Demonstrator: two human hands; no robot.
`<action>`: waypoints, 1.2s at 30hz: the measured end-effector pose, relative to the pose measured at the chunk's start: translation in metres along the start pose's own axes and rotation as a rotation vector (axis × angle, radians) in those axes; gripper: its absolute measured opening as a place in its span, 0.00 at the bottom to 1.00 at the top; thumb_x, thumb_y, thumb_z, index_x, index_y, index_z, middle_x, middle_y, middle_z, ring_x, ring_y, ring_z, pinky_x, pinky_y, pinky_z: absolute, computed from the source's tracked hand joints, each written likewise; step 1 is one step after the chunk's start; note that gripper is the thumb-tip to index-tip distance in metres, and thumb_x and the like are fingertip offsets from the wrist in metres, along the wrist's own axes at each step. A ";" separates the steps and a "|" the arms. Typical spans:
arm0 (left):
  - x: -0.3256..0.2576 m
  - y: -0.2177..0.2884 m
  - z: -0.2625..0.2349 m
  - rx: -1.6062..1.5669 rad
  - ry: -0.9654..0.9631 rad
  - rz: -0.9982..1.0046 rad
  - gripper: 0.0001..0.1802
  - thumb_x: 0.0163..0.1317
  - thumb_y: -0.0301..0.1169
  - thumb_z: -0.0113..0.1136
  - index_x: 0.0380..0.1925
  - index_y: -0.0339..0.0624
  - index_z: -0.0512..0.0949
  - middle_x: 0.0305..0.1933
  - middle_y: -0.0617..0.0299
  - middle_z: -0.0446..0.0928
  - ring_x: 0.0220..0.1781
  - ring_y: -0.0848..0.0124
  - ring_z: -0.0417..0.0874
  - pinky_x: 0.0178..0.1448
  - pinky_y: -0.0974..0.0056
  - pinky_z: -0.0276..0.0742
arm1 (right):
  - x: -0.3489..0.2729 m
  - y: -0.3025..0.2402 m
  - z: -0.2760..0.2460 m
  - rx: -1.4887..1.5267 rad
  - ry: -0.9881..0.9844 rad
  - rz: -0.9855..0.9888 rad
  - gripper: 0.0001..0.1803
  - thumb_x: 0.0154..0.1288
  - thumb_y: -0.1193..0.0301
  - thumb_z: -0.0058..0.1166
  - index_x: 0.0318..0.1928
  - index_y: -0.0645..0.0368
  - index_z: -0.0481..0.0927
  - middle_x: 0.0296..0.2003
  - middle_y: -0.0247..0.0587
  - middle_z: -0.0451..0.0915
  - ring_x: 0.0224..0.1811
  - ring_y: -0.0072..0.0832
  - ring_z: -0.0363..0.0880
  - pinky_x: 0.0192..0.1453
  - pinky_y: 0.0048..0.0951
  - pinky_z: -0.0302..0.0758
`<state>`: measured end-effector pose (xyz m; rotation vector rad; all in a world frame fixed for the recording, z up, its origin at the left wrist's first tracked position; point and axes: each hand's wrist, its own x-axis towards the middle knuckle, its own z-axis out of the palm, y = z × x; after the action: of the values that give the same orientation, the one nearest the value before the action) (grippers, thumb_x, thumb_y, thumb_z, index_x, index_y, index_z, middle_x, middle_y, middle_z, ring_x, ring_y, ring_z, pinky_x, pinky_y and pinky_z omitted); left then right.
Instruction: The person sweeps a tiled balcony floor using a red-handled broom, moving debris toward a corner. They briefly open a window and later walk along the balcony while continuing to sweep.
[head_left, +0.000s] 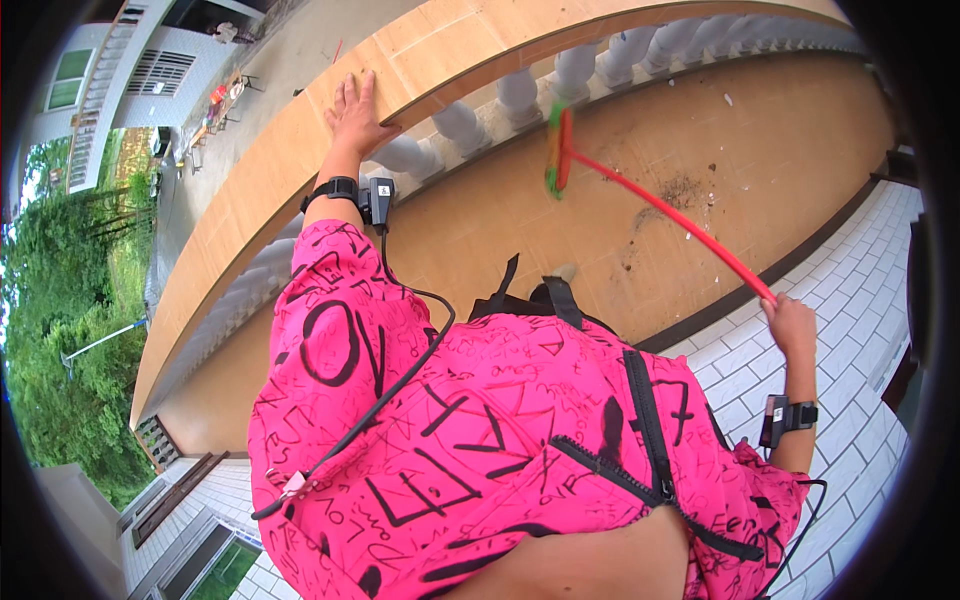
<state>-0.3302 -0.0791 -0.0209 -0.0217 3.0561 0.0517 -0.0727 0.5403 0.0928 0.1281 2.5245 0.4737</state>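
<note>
A red-handled broom (680, 215) slants across the balcony, gripped near the end of its handle by my right hand (792, 325). Its red head with green bristles (556, 160) is a little blurred beside the white balusters (517, 98); whether the bristles touch the floor I cannot tell. My left hand (356, 115) lies flat on the tan top rail (430, 50), fingers spread. Dark dirt (680, 190) and small white scraps (728, 99) are scattered on the tan floor (480, 235), to the right of the broom head.
A white brick wall (850, 275) with a dark base strip (715, 312) runs along the right. Past the railing lie a paved yard (300, 50) with various objects and green trees (90, 370). A black cable (400, 375) hangs from my left wrist device across my pink jacket.
</note>
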 end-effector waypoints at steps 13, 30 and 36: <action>0.011 0.019 -0.007 0.001 0.028 -0.007 0.60 0.29 0.43 0.75 0.65 0.60 0.48 0.70 0.53 0.43 0.71 0.54 0.42 0.65 0.40 0.44 | 0.035 -0.024 -0.010 -0.022 0.129 0.038 0.21 0.62 0.52 0.44 0.28 0.58 0.75 0.21 0.49 0.78 0.26 0.43 0.79 0.29 0.41 0.73; -0.006 -0.007 -0.004 -0.008 -0.025 -0.034 0.59 0.31 0.43 0.74 0.65 0.63 0.47 0.70 0.55 0.40 0.71 0.55 0.41 0.65 0.38 0.43 | -0.056 0.024 -0.020 -0.057 0.160 0.223 0.19 0.62 0.53 0.45 0.32 0.58 0.69 0.20 0.45 0.76 0.24 0.43 0.76 0.27 0.42 0.69; -0.007 -0.002 -0.002 0.006 -0.025 -0.035 0.59 0.32 0.44 0.73 0.65 0.63 0.46 0.71 0.55 0.40 0.71 0.55 0.40 0.65 0.38 0.44 | -0.065 0.042 -0.003 -0.065 0.163 0.248 0.19 0.62 0.53 0.45 0.31 0.58 0.69 0.20 0.45 0.76 0.23 0.43 0.76 0.25 0.42 0.70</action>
<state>-0.3234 -0.0813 -0.0182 -0.0739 3.0295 0.0398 -0.0199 0.5660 0.1434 0.3962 2.6609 0.6890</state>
